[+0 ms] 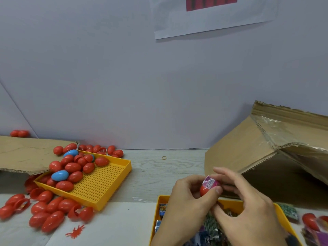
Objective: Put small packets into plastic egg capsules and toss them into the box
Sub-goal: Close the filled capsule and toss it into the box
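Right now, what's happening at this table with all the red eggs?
A person is filling plastic eggs. The left hand holds a red capsule half while the right hand pushes a pink packet into it, above a yellow tray of packets. More eggs sit in another yellow tray. The cardboard box waits on the right.

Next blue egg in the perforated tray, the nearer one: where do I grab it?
Pinch the nearer blue egg across its narrow middle, coming from above. It lies on its side atop red eggs with its top exposed; neighbours crowd its flanks.
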A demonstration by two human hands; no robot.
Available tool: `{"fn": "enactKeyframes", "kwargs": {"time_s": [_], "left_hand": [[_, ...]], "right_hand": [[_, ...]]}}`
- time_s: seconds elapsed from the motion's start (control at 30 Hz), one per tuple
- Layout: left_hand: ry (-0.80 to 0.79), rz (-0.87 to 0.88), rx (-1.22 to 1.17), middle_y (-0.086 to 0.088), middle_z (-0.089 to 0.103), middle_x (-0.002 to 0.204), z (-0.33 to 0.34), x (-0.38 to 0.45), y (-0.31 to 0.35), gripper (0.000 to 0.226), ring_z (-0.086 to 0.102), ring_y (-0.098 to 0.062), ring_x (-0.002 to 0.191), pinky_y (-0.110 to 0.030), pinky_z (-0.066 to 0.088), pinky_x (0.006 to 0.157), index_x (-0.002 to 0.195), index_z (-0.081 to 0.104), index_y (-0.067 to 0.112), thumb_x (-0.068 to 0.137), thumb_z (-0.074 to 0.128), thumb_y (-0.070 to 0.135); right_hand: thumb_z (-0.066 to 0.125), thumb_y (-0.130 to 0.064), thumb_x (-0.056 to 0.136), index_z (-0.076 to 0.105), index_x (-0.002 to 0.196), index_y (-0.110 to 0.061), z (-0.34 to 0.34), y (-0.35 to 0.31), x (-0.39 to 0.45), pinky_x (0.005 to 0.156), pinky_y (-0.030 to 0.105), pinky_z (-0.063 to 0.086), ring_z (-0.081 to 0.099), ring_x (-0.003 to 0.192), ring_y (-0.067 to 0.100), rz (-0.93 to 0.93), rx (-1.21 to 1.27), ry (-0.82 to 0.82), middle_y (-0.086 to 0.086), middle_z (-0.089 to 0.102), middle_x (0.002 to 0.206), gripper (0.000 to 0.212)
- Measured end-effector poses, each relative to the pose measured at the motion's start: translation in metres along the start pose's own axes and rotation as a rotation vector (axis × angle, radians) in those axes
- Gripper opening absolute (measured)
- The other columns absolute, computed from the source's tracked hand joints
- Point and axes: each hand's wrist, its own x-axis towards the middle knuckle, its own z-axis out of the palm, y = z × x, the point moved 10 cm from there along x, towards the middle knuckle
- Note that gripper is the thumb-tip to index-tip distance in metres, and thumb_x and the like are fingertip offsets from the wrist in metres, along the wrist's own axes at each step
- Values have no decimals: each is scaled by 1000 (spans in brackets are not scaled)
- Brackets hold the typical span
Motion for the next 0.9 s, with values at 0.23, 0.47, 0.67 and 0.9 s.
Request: {"fn": "enactKeyframes", "kwargs": {"time_s": [0.23, 0.47, 0.67, 0.9], "left_hand": [[37, -1, -112, -8, 76, 93, -2, 1, -1, 18, 75, -23, 83, -27, 59, 75, 107, 72, 14, 89, 71, 17], [-55, -17, -82, -8, 76, 96, 8, 0, -2, 19, 73, -25, 93, -41, 58, 90, 108, 74, 14, 92, 67, 22], [-59, -89, -103, -11, 75, 85, 5, 2, -12, 21, 71, -17, 75, -26, 58, 70, 105, 70, 9, 89, 72, 22], [-38, -53, -114, -10, 76, 92, 5, 3, -11, 22, 74, -30, 89, -47, 58, 87, 95, 76, 19, 83, 73, 37]], "right_hand": [[91, -7, 51, 47, 115, -52, 6, -6, 2, 72, 4, 41, 46, 109, -16, -53, -58, -23, -25, 57, 107, 90], [92, -10, 52, 48, 115, -50, -6, -3, 2, 69, -3, 43, 61, 86, -4, -29, -70, 64, -23, 64, 96, 86], [89, 0, 52, 59, 113, -41, -14, 0, 3, 77, -5, 40, 64, 86, 1, -8, -85, 110, -18, 67, 99, 80], [91, -6, 52, 64, 109, -36, -11, -1, 4, 75, 0, 45, 65, 83, 2, -10, -83, 79, -21, 66, 97, 69]]}}
